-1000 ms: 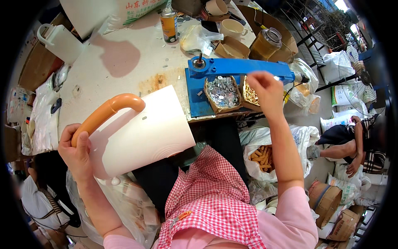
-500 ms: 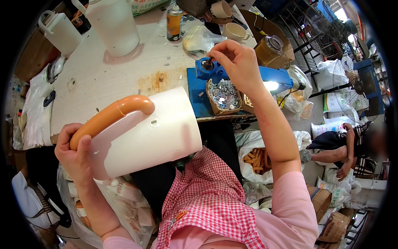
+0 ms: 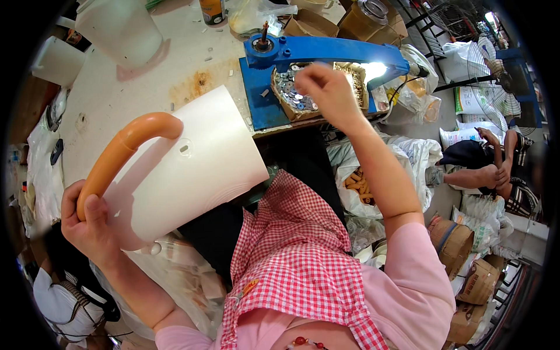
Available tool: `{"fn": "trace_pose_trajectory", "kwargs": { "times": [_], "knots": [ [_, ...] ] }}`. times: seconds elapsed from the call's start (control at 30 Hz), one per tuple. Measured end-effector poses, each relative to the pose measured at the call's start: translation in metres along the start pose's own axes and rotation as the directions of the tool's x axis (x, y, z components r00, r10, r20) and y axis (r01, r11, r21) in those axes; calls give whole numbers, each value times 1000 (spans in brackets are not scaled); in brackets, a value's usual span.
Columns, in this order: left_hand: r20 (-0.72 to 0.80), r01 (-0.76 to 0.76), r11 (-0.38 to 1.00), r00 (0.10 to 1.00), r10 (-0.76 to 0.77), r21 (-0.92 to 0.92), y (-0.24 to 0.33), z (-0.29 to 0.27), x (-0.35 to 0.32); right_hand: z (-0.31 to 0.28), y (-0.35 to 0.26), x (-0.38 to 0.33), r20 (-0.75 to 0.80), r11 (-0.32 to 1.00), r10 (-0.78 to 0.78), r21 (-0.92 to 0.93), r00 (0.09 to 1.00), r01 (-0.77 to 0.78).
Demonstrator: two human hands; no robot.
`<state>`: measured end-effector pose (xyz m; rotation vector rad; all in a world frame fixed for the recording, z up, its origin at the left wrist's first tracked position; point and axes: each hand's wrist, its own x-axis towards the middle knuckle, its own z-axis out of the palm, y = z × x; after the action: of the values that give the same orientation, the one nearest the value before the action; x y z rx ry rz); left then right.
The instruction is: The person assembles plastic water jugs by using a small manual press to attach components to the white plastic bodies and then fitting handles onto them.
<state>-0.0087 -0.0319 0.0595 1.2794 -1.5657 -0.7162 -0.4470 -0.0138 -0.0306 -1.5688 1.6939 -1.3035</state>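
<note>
My left hand (image 3: 90, 224) is closed around the lower end of an orange curved handle (image 3: 129, 135). The handle is joined to a white plastic jug body (image 3: 204, 146), which lies tilted over my lap with a small oval slot near the handle's upper end. My right hand (image 3: 331, 96) hovers over a small cardboard box of metal washers (image 3: 290, 93). Its fingers are curled and smeared by motion, so whether they hold anything is hidden. Beyond it stands a blue bench fixture (image 3: 332, 49), with a dark, copper-coloured pin (image 3: 264, 34) upright at its left end.
Brass-coloured small parts (image 3: 354, 76) fill a box beside the washers, near a bright lamp (image 3: 374, 70). White jugs (image 3: 119, 32) and a spray can (image 3: 212, 10) stand at the back. Below right, a sack holds orange handles (image 3: 360, 185). Another person (image 3: 484, 163) sits at the far right.
My right hand has left the fixture's round end and come nearer, over the washer box. A pin now shows standing on the fixture. The view has shifted; my left hand keeps hold of the handle.
</note>
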Motion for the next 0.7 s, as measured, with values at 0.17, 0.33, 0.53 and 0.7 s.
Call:
{"fn": "trace_pose_trajectory", "kwargs": {
  "times": [0.17,0.33,0.53,0.7],
  "knots": [
    [-44,-44,988,998,51,150,-4,-15,4,24,48,11,137,818,-52,-562,989,120],
    [20,42,999,999,-42,0,22,27,1,12,69,-6,157,761,-85,-627,984,166],
    [-4,55,997,998,-55,-58,32,13,-10,20,38,-14,30,848,-72,-524,997,77],
    [2,19,998,1000,-18,-58,36,17,-10,10,40,-12,24,832,-92,-548,995,90]
  ]
}}
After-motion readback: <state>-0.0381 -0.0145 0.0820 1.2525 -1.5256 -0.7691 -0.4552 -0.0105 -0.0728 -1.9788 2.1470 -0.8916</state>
